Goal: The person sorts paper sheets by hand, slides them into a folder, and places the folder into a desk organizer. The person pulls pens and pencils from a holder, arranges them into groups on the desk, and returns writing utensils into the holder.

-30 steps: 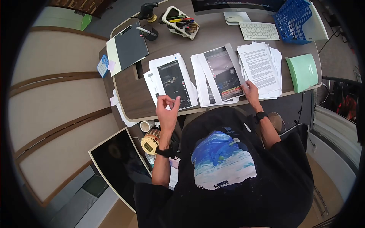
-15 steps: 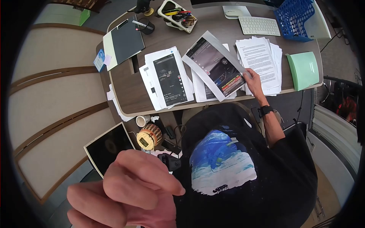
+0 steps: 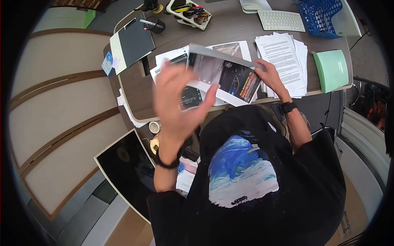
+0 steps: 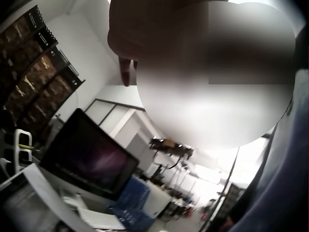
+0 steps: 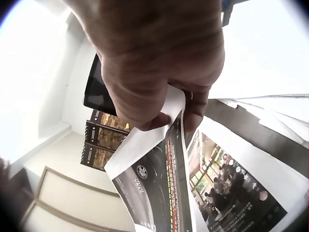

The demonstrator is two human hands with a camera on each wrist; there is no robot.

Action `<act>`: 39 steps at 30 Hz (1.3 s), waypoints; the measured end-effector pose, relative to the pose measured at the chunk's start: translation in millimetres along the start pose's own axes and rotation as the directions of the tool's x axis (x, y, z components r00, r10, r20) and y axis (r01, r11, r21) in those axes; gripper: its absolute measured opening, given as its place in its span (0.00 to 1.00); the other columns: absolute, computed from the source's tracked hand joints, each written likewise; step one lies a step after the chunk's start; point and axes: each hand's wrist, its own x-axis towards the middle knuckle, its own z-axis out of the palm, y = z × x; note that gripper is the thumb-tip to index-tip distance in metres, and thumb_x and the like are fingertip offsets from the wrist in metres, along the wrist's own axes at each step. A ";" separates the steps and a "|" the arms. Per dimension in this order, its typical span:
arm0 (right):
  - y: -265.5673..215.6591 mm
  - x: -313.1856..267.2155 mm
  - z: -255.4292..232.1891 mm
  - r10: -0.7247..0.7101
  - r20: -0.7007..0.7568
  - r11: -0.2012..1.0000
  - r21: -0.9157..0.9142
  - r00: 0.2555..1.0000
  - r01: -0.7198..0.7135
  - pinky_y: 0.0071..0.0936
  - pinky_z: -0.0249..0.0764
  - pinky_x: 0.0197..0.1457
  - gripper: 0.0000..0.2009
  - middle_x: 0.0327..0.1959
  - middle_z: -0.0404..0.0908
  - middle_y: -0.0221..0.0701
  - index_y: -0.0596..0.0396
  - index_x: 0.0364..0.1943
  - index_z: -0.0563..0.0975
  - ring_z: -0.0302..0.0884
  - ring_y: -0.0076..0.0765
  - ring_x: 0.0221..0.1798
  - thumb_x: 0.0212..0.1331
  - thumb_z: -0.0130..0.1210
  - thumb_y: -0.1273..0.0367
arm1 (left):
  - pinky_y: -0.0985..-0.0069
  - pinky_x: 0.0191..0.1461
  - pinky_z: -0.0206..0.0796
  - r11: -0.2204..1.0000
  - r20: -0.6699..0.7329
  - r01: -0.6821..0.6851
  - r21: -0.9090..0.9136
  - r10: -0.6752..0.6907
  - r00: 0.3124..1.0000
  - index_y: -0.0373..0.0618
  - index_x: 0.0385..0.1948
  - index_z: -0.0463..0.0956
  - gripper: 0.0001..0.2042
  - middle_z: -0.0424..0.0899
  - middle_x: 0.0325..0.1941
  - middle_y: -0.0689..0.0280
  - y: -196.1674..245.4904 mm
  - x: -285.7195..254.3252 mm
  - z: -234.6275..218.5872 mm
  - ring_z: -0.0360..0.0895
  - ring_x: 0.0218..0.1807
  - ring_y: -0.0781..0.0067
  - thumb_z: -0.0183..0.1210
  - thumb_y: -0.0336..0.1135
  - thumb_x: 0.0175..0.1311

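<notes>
My right hand [image 3: 271,78] pinches the lower right corner of a printed sheet [image 3: 236,80] with a car picture, thumb on one side and fingers on the other in the right wrist view. Lifted and tilted, the sheet reaches leftward over the left paper pile [image 3: 191,98]. Under it shows the middle pile [image 3: 242,47], whose top page carries a photo [image 5: 219,183]. My left hand [image 3: 174,102], blurred, is raised near the sheet's left end with thumb and fingers apart, overlapping it in the head view.
Text pages [image 3: 281,57] are stacked to the right, beside a green folder [image 3: 331,71]. Behind stand a keyboard [image 3: 282,20], a blue basket [image 3: 322,16], a pen holder [image 3: 191,14] and a pen cup [image 3: 155,25]. A dark clipboard [image 3: 135,43] lies at the left.
My right hand has lifted the car sheet off the middle pile and swung it left. My left hand came up close to the head camera, then went back out over the desk.
</notes>
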 end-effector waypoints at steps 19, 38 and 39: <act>76.8 -11.5 30.8 0.125 -0.063 0.957 -0.254 0.990 -0.137 0.40 0.81 0.48 0.26 0.38 0.87 0.41 0.61 0.55 0.79 0.87 0.46 0.43 0.63 0.72 0.55 | 0.68 0.49 0.75 0.288 0.000 0.957 -0.029 -0.958 0.288 0.29 0.51 0.85 0.21 0.91 0.35 0.53 -189.4 -270.0 50.2 0.82 0.38 0.74 0.64 0.43 0.74; 104.4 -16.0 45.9 0.393 0.125 0.862 -0.395 0.911 -0.318 0.46 0.79 0.43 0.25 0.29 0.86 0.48 0.61 0.30 0.80 0.87 0.56 0.36 0.55 0.76 0.50 | 0.53 0.73 0.60 0.525 0.052 0.707 0.474 -0.819 0.572 0.48 0.58 0.81 0.19 0.79 0.60 0.52 -152.2 -285.5 81.2 0.70 0.67 0.44 0.69 0.35 0.66; 106.2 -17.5 44.8 0.350 0.093 0.884 -0.363 0.932 -0.295 0.44 0.78 0.40 0.25 0.26 0.84 0.47 0.63 0.30 0.81 0.83 0.51 0.32 0.56 0.76 0.52 | 0.53 0.73 0.60 0.528 0.055 0.707 0.470 -0.817 0.573 0.48 0.58 0.81 0.19 0.79 0.60 0.52 -147.2 -280.9 88.1 0.70 0.67 0.44 0.69 0.35 0.66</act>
